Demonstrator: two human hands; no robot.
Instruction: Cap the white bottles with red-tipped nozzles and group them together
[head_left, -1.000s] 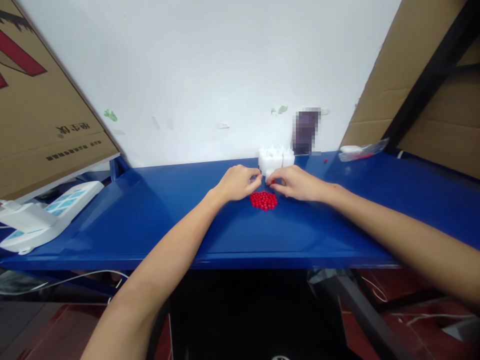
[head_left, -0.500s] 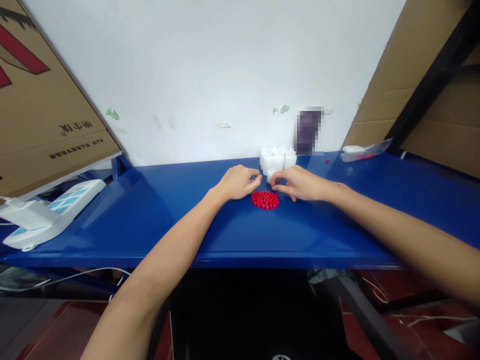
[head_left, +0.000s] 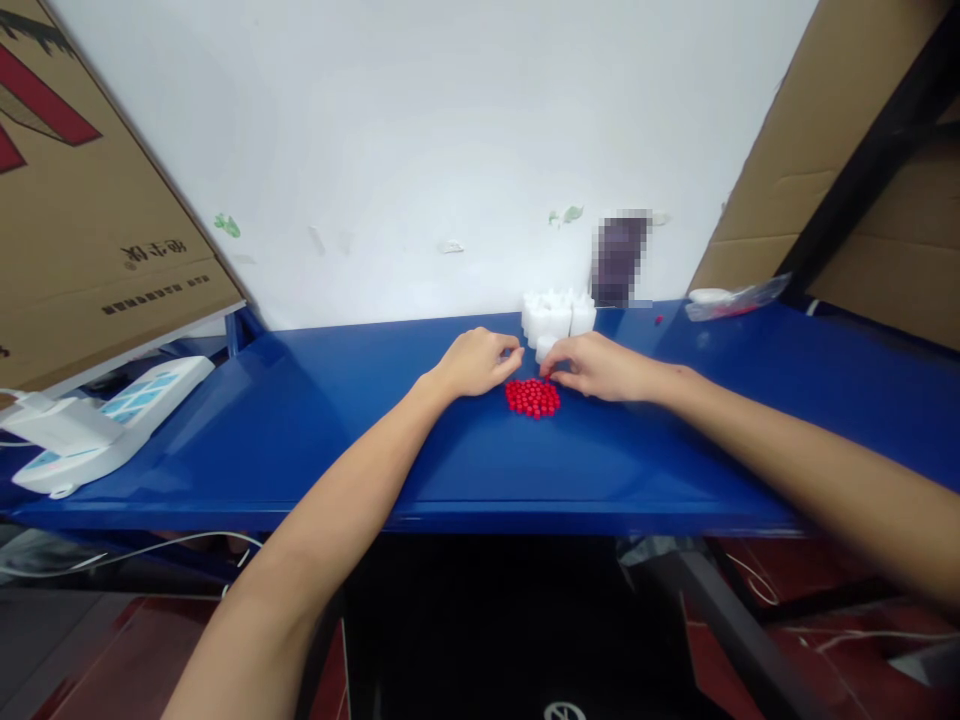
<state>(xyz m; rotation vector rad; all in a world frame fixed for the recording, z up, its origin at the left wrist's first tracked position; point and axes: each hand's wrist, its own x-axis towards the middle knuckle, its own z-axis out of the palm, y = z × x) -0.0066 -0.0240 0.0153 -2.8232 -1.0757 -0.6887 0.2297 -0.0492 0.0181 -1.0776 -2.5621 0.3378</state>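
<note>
A cluster of small red beads (head_left: 532, 398) lies on the blue tabletop between my hands. My right hand (head_left: 596, 366) is over the cluster's right edge, its thumb and forefinger pinched on one red bead (head_left: 547, 377). To the left, my left hand (head_left: 480, 362) rests by the beads with fingers curled and thumb close to the forefinger. Anything in that pinch is too small to make out. Just behind my hands stand several white plastic bottles (head_left: 549, 318) in a tight group. A white piece (head_left: 546, 348) in front of them is partly hidden by my right fingers.
The blue table (head_left: 337, 440) backs onto a white wall. A white power strip (head_left: 161, 395) with a plugged-in adapter lies at the left. Toward the back right are a stray red bead (head_left: 659, 319) and a clear plastic bag (head_left: 739, 300). Cardboard stands at both sides.
My right fingers have closed on a red bead at the cluster's edge and lifted slightly. My left hand has stayed in place. The whole view has shifted slightly.
</note>
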